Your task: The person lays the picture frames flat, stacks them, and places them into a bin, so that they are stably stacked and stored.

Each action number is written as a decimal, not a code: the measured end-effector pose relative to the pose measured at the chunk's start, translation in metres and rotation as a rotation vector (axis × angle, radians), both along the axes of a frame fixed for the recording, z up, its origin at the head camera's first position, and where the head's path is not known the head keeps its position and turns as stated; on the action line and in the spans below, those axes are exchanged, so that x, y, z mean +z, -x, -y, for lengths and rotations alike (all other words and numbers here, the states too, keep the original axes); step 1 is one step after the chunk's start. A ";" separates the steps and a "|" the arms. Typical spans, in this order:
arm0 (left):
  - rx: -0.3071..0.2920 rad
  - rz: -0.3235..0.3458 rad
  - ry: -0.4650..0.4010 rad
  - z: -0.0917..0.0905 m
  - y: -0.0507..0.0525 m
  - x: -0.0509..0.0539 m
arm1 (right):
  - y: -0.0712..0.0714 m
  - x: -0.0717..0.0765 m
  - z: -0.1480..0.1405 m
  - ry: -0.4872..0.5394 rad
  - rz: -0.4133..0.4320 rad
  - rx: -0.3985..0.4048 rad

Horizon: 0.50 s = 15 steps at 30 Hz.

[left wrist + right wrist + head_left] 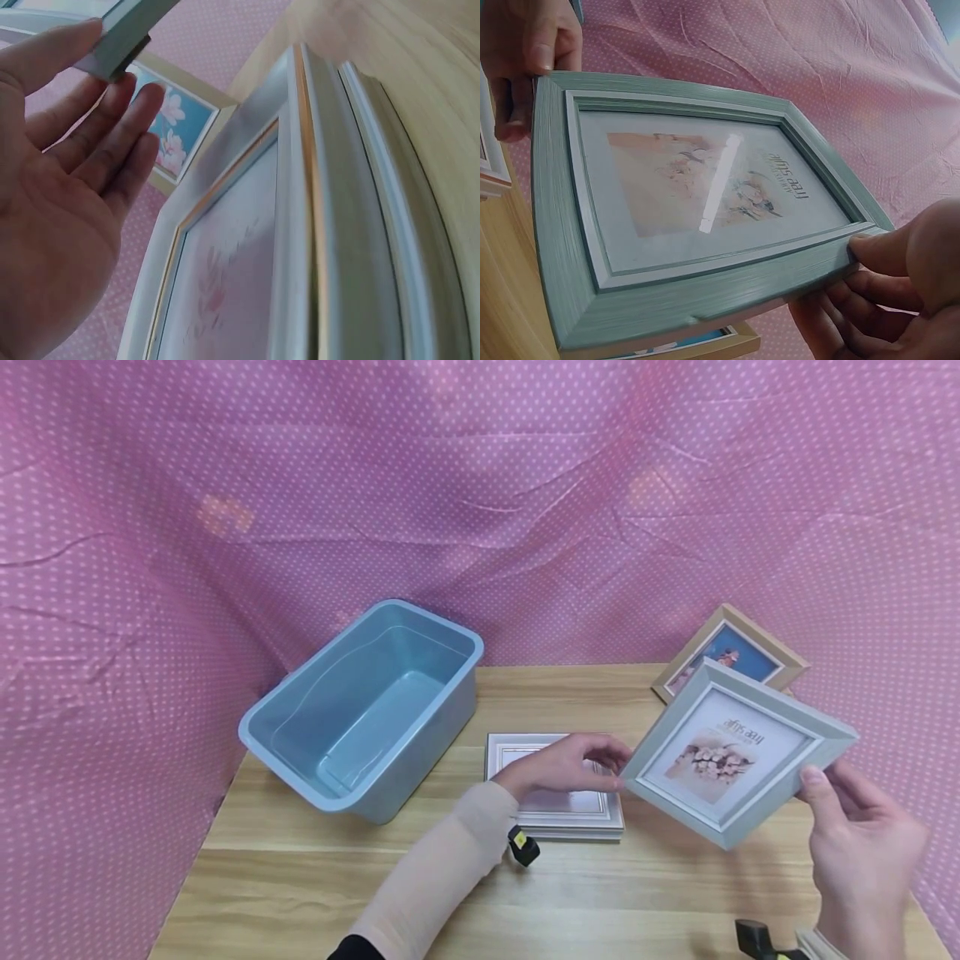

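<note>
Counter (262, 877) was pale wood-grain, with pink dotted cloth (450, 485) behind it and along both sides. Frame stack (573, 806), at least two pale frames, lay flat on it. Blue tub (420, 768) stood left of the stack, its long side slanted; tan frame (753, 656) sat right of the stack and farther back, near the cloth.

Green frame (716, 760) was up off the counter, just right of the stack, tilted, front face up. Pale grayish-green border, streaked grain, white inner lip, floral print on white, "free style" lettering sideways in the right wrist view. Left grip (566, 764), reaching across the stack, pinched its near-stack corner between thumb and fingers. Right grip (862, 827), well right of the stack, was clamped on the opposite end, thumb on the border, fingers curled underneath.

Left forearm and hand covered part of the stack; its top print was washed out. Glare streak crossed the green frame's glass, small print blurry. Green frame hid the tan frame's lower part. Right forearm was cut off at the bottom.
</note>
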State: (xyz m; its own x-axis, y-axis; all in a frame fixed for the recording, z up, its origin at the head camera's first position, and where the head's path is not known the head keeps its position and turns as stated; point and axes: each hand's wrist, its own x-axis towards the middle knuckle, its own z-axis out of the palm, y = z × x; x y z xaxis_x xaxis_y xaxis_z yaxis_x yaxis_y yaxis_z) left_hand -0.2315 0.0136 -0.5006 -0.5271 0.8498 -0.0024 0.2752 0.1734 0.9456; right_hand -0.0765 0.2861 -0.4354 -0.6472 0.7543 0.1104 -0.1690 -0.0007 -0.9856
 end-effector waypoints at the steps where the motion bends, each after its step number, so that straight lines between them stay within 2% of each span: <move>1: -0.008 -0.016 0.004 0.002 0.000 -0.001 | 0.000 0.000 0.000 0.003 -0.004 0.002; 6: -0.004 -0.076 0.013 0.009 0.001 -0.003 | 0.001 0.000 0.000 -0.003 -0.002 0.019; 10: 0.014 -0.052 -0.008 0.013 -0.001 -0.003 | 0.003 0.002 0.003 0.001 0.038 0.030; 13: 0.041 -0.022 -0.035 0.018 -0.004 -0.003 | 0.005 0.003 0.004 -0.052 0.041 0.054; 15: 0.069 -0.011 -0.049 0.021 -0.005 -0.004 | 0.007 0.003 0.006 -0.103 0.006 0.084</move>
